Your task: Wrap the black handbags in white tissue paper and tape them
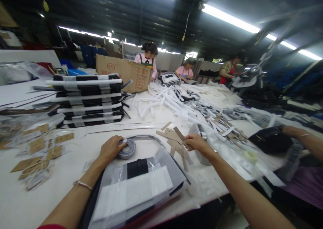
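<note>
My left hand (110, 152) grips the edge of a rolled strap (129, 150), grey and seemingly wrapped in film. From the roll the strap loops back to a bag (137, 166), black with a white sheet and clear wrapping over it, lying in front of me. A cardboard strip (179, 134) is pinched between the thumb and fingers of my right hand (196, 144). Under and beside it spreads a loose pile of cardboard strips (172, 142). Just right of that hand stands a grey tape dispenser (202, 156), partly hidden by my wrist.
Wrapped black bags (91, 101) are stacked at the left behind my hand. Brown tags (37, 144) lie far left. White foam tubes (161, 99) and more strips cover the table's middle. A carton (123, 72) stands behind. At right, a co-worker's hand (294, 131) touches a black bag (271, 140).
</note>
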Available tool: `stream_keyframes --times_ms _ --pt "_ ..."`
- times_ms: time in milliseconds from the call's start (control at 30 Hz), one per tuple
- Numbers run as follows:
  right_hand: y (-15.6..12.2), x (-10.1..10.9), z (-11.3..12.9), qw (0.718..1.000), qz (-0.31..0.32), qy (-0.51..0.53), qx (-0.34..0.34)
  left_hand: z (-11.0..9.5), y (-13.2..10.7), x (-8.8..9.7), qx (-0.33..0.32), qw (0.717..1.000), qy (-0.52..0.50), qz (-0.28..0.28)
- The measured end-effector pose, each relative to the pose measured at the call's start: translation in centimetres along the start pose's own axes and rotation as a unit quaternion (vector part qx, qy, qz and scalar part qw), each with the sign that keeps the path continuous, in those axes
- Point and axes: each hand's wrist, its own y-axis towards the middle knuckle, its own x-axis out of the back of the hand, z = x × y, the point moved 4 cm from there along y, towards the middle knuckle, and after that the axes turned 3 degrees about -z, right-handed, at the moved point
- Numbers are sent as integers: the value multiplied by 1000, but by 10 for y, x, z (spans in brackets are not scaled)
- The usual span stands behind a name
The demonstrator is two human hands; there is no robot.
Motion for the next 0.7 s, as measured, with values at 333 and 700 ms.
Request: stream_keyframes --times_ms 333,700 --pt "-52 -70 69 975 126 180 44 -5 -7 4 21 1000 5 6" --pt "-52 -182 135 958 167 174 154 -7 -8 -2 2 1000 -19 -8"
